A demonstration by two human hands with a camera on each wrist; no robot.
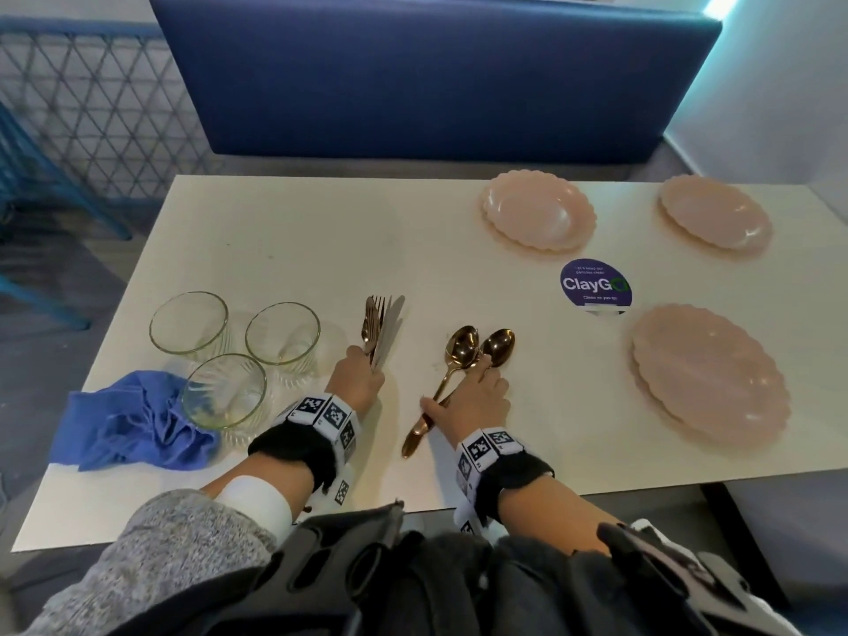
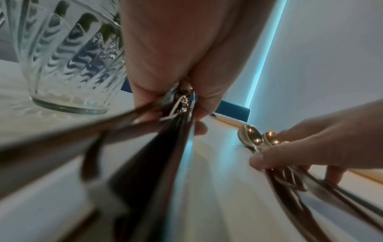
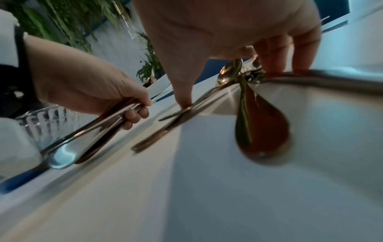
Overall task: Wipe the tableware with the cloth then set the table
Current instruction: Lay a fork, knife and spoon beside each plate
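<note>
1. Head view: the left hand [image 1: 355,376] is closed around the handles of a bundle of forks and knives [image 1: 381,328], whose tips fan away from the person. Just to its right, the right hand [image 1: 477,397] lies over the gold spoons [image 1: 472,348], thumb and fingers pinching their crossed handles against the table [image 1: 298,250]; two bowls show beyond the fingertips.
2. Same view, surroundings: three empty glasses [image 1: 282,337] stand close left of the left hand, and the crumpled blue cloth [image 1: 133,420] lies touching the nearest glass. Three pink plates [image 1: 539,215] lie to the right, well apart from both hands, with a round purple sticker [image 1: 596,284] between them.
3. Left wrist view: the fingers wrap the blurred cutlery handles; one ribbed glass stands just beside them.
4. Right wrist view: fingertips press the spoon handles down; the left hand grips its bundle nearby.
</note>
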